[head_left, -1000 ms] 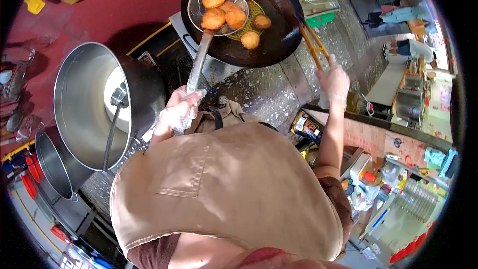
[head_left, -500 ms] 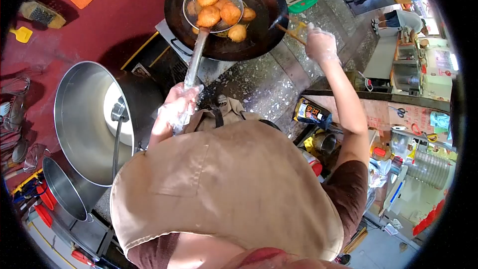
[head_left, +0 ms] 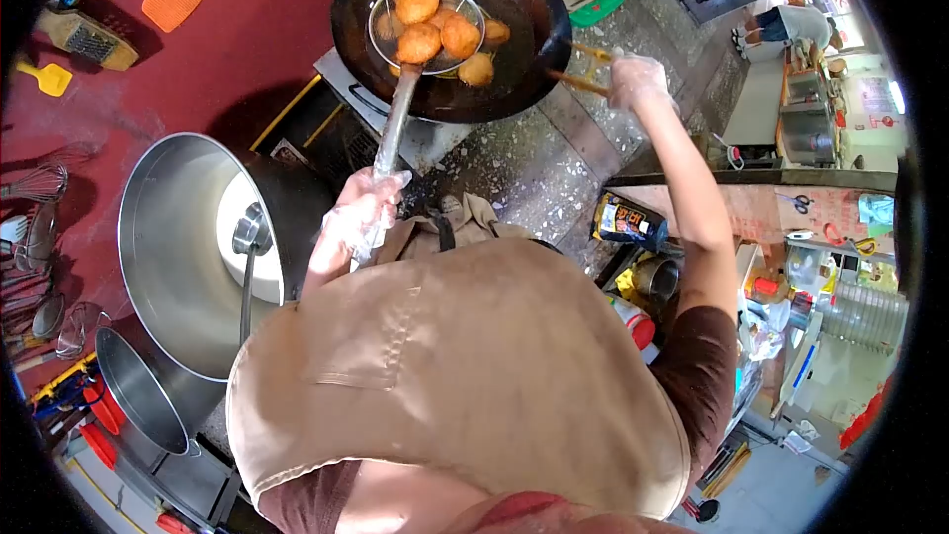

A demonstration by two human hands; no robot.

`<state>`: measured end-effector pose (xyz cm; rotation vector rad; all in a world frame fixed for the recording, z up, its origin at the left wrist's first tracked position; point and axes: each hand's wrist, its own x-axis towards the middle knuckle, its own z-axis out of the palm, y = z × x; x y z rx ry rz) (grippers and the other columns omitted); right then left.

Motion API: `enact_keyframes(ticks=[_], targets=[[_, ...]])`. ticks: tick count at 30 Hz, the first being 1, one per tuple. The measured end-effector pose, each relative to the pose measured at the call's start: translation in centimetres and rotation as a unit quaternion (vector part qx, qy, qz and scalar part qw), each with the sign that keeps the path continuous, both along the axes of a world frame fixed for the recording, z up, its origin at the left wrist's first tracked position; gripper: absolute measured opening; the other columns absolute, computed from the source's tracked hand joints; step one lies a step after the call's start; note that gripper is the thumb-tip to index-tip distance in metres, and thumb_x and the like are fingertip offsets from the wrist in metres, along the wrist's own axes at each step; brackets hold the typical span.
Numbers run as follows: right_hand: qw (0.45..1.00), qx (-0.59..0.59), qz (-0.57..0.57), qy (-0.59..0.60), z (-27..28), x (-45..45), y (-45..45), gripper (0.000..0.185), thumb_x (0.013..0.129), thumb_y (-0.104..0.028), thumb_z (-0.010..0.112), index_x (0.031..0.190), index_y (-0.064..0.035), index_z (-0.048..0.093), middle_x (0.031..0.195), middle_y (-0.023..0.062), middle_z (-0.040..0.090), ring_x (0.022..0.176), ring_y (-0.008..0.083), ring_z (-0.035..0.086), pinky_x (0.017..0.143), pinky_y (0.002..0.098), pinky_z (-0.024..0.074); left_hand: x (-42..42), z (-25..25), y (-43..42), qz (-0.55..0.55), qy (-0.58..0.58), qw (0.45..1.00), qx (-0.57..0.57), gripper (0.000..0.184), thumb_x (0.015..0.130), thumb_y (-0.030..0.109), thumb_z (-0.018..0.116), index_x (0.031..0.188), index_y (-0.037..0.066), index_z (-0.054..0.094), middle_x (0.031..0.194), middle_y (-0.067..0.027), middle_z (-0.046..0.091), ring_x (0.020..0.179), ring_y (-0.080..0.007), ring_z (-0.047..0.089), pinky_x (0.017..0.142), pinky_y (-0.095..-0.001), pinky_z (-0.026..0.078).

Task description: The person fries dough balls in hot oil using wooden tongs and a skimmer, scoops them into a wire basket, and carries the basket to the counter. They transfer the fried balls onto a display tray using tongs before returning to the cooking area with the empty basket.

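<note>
My left hand (head_left: 366, 210), in a clear plastic glove, is closed round the long handle of a wire-mesh strainer (head_left: 403, 104). The strainer's round basket is over the oil in a large dark wok (head_left: 534, 0), with several golden-brown fried balls (head_left: 459, 38) in it. More balls, such as one fried ball (head_left: 476, 69), float beside the basket. To the right of the wok, my gloved right hand (head_left: 638, 81) is closed on a pair of long chopsticks (head_left: 578, 83). Their tips point at the wok's right rim, apart from the balls.
A tall steel pot (head_left: 203, 153) with a ladle (head_left: 249, 257) in it stands at my left, beside a smaller metal pail (head_left: 143, 386). Whisks and strainers hang at the far left. A black packet (head_left: 628, 220) lies near my right arm. Another person (head_left: 801, 28) stands far right.
The view has shifted slightly, so the pots sit a little lower and further right. My right hand has tilted the chopsticks a little. The left hand still holds the strainer in the wok.
</note>
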<state>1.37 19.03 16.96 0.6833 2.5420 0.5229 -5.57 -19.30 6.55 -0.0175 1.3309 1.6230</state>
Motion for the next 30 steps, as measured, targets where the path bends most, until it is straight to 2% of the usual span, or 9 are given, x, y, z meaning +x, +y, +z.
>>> enact_keyframes(ticks=[2,5,7,8,10,11,19,24,30], targets=[[0.996,0.029,0.025,0.086,-0.7,0.2,0.8,0.033,0.07,-0.021,0.065,0.1,-0.0069,0.063,0.098,0.0123,0.064,0.092,0.0262,0.062,0.076,0.0355,0.0509,0.3,0.2,0.1,0.013,0.006,1.0,-0.005,0.016,0.083,0.016,0.062,0.078,0.006,0.05,0.057,0.0033,0.046,0.041,-0.005,0.044,0.035,-0.0197,0.036],[0.994,-0.032,-0.048,-0.097,-0.1,0.2,-0.2,0.045,0.066,-0.021,0.066,0.107,-0.0083,0.057,0.103,0.0144,0.062,0.095,0.0282,0.061,0.081,0.0358,0.0489,0.0,-0.1,-0.1,-0.003,-0.003,1.0,0.013,0.016,0.083,0.016,0.062,0.078,0.006,0.05,0.057,0.0031,0.046,0.041,-0.0052,0.044,0.035,-0.02,0.037],[0.993,-0.013,-0.026,0.111,-0.9,1.2,-0.3,0.049,0.065,-0.026,0.068,0.108,-0.008,0.057,0.102,0.0149,0.062,0.095,0.0289,0.06,0.082,0.0357,0.0484,-0.1,0.0,-0.1,-0.009,0.012,1.0,-0.002,0.016,0.082,0.016,0.062,0.078,0.006,0.05,0.057,0.0031,0.047,0.041,-0.0051,0.044,0.035,-0.0198,0.036],[0.994,-0.017,-0.026,0.107,-1.2,1.4,-0.1,0.049,0.065,-0.026,0.068,0.108,-0.008,0.057,0.102,0.0149,0.062,0.095,0.0289,0.06,0.082,0.0357,0.0484,0.0,0.0,-0.1,-0.007,0.003,1.0,0.002,0.016,0.082,0.016,0.062,0.078,0.006,0.05,0.057,0.0032,0.047,0.041,-0.0051,0.044,0.035,-0.0197,0.036],[0.989,-0.056,-0.074,-0.116,-1.2,1.1,0.2,0.054,0.068,-0.028,0.068,0.111,-0.0042,0.048,0.108,0.016,0.059,0.101,0.0274,0.059,0.083,0.036,0.048,0.0,0.4,-0.2,0.006,-0.01,1.0,-0.014,0.019,0.081,0.017,0.065,0.078,0.005,0.05,0.056,0.0009,0.047,0.041,-0.0077,0.044,0.036,-0.0215,0.037],[0.99,-0.054,-0.074,-0.111,-1.1,1.3,0.3,0.054,0.068,-0.028,0.068,0.111,-0.0042,0.048,0.108,0.016,0.059,0.101,0.0274,0.059,0.083,0.036,0.048,-0.3,0.5,0.0,0.006,-0.006,1.0,-0.012,0.019,0.081,0.017,0.065,0.078,0.005,0.05,0.056,0.0009,0.047,0.041,-0.0077,0.044,0.036,-0.0215,0.037],[0.938,-0.104,-0.149,0.297,-0.2,2.7,-0.3,0.079,0.065,-0.037,0.07,0.127,-0.0002,0.037,0.114,0.0218,0.054,0.102,0.0357,0.055,0.086,0.0387,0.045,-2.7,8.3,0.2,-0.008,0.09,0.995,0.032,0.019,0.085,0.017,0.059,0.093,0.002,0.049,0.059,0.0035,0.044,0.041,-0.0033,0.04,0.035,-0.0178,0.033],[0.912,-0.185,-0.192,0.311,-3.4,4.0,0.1,0.088,0.063,-0.039,0.073,0.132,-0.0014,0.032,0.105,0.0242,0.058,0.101,0.0359,0.056,0.084,0.0412,0.0456,-3.9,10.6,0.4,0.007,0.167,0.986,0.026,0.026,0.084,0.023,0.061,0.093,0.003,0.048,0.059,0.0031,0.044,0.041,-0.0035,0.039,0.035,-0.0173,0.032],[0.896,-0.229,-0.281,0.256,-6.1,7.0,-1.7,0.083,0.061,-0.036,0.072,0.129,-0.0018,0.038,0.106,0.0244,0.058,0.101,0.0344,0.057,0.086,0.0391,0.0452,-2.8,5.1,0.1,-0.017,-0.013,1.0,0.022,0.017,0.084,0.018,0.061,0.09,0.004,0.052,0.059,0.0031,0.045,0.041,-0.0036,0.039,0.034,-0.017,0.032]])
